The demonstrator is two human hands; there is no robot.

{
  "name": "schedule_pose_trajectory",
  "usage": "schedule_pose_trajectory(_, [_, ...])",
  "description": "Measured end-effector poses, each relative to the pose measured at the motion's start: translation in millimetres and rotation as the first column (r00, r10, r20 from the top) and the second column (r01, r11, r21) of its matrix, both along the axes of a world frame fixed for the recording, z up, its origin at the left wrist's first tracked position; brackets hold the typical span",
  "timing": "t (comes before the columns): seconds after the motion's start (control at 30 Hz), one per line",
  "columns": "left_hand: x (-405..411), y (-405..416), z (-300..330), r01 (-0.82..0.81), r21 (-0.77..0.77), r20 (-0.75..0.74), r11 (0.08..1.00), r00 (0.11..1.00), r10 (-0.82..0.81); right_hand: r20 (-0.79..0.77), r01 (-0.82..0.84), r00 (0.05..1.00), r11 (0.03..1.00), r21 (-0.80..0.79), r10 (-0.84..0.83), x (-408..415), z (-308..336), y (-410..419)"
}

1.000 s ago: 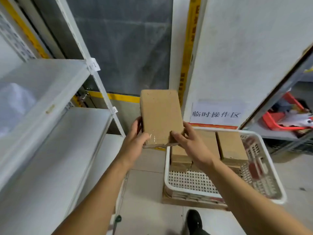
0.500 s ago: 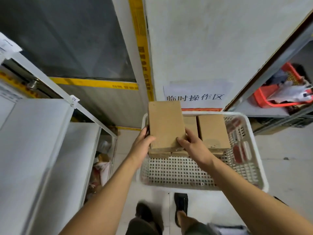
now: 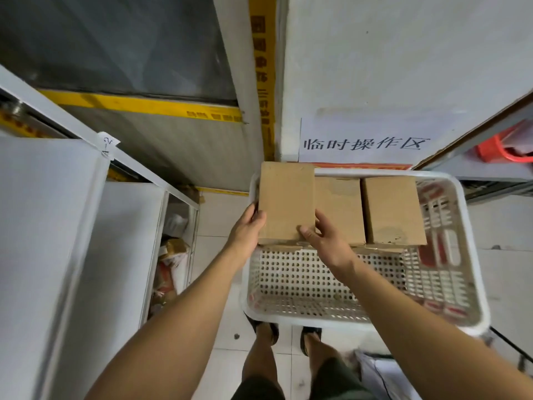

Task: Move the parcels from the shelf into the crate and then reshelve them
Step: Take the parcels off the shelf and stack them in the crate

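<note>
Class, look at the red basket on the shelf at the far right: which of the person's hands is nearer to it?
Right. The right hand grips the held parcel's near right corner, on the side toward the red basket. The left hand grips the parcel's left edge, farther away.

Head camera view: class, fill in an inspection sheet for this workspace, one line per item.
Surface: tiled floor under a white perforated crate.
Job's things: held parcel over the crate's far left; two parcels beside it; white shelf.
Clutter: packages low beside the shelf; red basket.
Hands: left hand and right hand grip the held parcel.
Cables: nothing seen.
Surroundings: paper wall sign, yellow tape.
</note>
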State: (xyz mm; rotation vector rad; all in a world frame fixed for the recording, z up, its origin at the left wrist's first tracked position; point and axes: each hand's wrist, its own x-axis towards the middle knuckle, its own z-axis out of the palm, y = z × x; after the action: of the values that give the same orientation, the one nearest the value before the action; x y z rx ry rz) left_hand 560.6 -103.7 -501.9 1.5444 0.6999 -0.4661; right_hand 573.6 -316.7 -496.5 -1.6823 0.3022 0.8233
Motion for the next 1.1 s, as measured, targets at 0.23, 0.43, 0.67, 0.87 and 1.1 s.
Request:
schedule_pose_trajectory(0.23, [1.8,1.4,18.0,0.157,0.19,-0.033,0.969,0.988,-0.153,0.067,-0.025,0.997,0.99,-0.138,0.035,5.7,21.7,4.5])
schedule_pose_trajectory(0.43, [-19.0,8.8,63.6,0.151,0.34,0.047,0.928,0.983,-0.177,0.309,-0.146,0.913,0.922,-0.359,0.265,9.1,82.1,16.3])
schedule_pose_trajectory(0.67, [-84.2,39.4,149.4,-0.083,0.481,0.186,0.873,0.982,-0.009,0.474,-0.383,0.691,0.832,-0.401,0.546,5.6,156.1,52.8])
schedule_pose_trajectory(0.87, [-173.3,84.4,237.0,-0.447,0.599,0.348,0.665,0.893,0.286,0.568,-0.599,0.44,0.698,-0.392,0.696,-24.7,228.0,138.0])
schedule_pose_trajectory(1.1, [-296.7,155.3,323.9,-0.67,0.637,0.501,0.38,0.735,0.457,0.742,-0.767,0.177,0.563,-0.307,0.646,-109.1,306.4,262.9])
